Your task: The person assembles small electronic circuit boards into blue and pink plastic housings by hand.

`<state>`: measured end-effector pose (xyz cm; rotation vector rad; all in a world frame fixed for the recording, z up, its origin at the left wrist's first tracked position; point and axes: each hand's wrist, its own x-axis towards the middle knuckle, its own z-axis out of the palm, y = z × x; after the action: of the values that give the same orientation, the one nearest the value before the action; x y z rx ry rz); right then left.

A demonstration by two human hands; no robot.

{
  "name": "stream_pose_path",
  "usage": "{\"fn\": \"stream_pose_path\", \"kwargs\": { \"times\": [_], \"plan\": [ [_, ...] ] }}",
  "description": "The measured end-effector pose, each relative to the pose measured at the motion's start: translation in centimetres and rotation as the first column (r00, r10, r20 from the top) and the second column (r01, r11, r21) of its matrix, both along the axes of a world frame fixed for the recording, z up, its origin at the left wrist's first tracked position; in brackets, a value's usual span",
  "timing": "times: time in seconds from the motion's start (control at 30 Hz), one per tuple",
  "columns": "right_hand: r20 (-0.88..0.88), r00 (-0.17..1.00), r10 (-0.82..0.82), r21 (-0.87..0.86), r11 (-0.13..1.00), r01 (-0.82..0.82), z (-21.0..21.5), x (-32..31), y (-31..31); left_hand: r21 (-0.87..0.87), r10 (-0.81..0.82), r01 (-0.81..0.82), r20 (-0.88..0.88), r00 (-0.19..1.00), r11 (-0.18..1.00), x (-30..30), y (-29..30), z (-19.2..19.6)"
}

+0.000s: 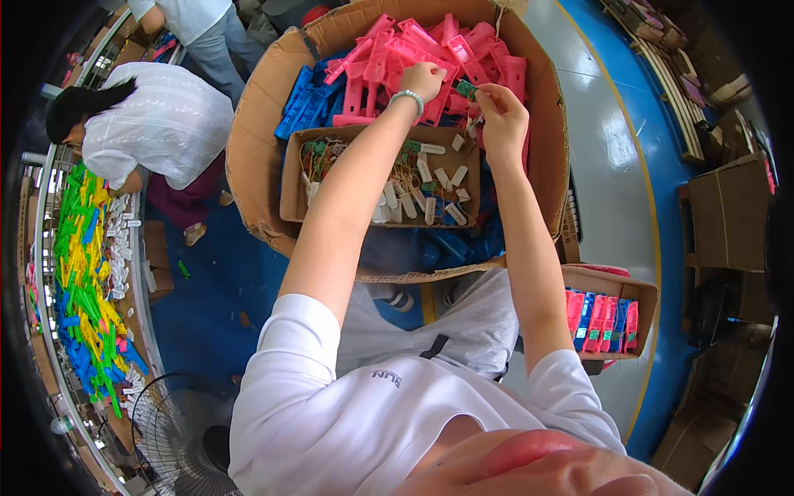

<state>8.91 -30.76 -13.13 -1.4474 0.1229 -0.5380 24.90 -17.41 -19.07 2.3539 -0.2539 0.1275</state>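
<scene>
Upper centre of frame, I see my right hand [501, 122] pinching a small green tag [466, 88] just beside my left hand [422, 79], clenched on pink plastic pieces [430, 51].

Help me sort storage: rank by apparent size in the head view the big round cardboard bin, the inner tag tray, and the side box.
1. Cardboard bin
2. Tag tray
3. Side box, though fisheye distortion near the rim makes it unsure.

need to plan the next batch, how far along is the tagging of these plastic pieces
Done: a row of pink and blue pieces stands packed in the small box. In hand: both the left hand and right hand work a small green tag. Left: the big carton holds many loose pieces, the tray many tags.
</scene>
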Motion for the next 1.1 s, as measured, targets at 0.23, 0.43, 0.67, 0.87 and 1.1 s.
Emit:
{"fn": "stream_pose_path", "kwargs": {
  "times": [0.23, 0.43, 0.67, 0.87, 1.1],
  "plan": [
    [-0.096, 0.995, 0.018, 0.055, 0.998, -0.013, 0.1, 0.7, -1.2, -0.189, -0.061, 0.078, 0.092, 0.994, 0.979, -2.1, 1.1, 0.7],
    [0.015, 0.952, 0.306, 0.210, 0.930, -0.302, 1.0, 0.8, -0.3, 0.128, -0.272, 0.241, 0.500, 0.822, 0.962, -10.7, 4.3, 6.5],
    [0.066, 0.877, 0.477, 0.261, 0.840, -0.476, 2.3, -0.3, 2.5, 0.267, -0.432, 0.341, 0.621, 0.654, 0.901, -16.7, 8.1, 10.4],
    [-0.003, 0.792, 0.611, 0.167, 0.781, -0.602, 6.5, -3.6, 5.3, -0.868, -0.108, 0.281, 0.260, 0.960, 0.409, -18.3, 8.5, 13.1],
    [0.102, 0.781, 0.617, 0.286, 0.733, -0.617, 9.7, -7.1, 8.1, -0.936, -0.325, 0.316, 0.254, 0.911, 0.154, -22.0, 10.4, 15.4]
  ]
}}
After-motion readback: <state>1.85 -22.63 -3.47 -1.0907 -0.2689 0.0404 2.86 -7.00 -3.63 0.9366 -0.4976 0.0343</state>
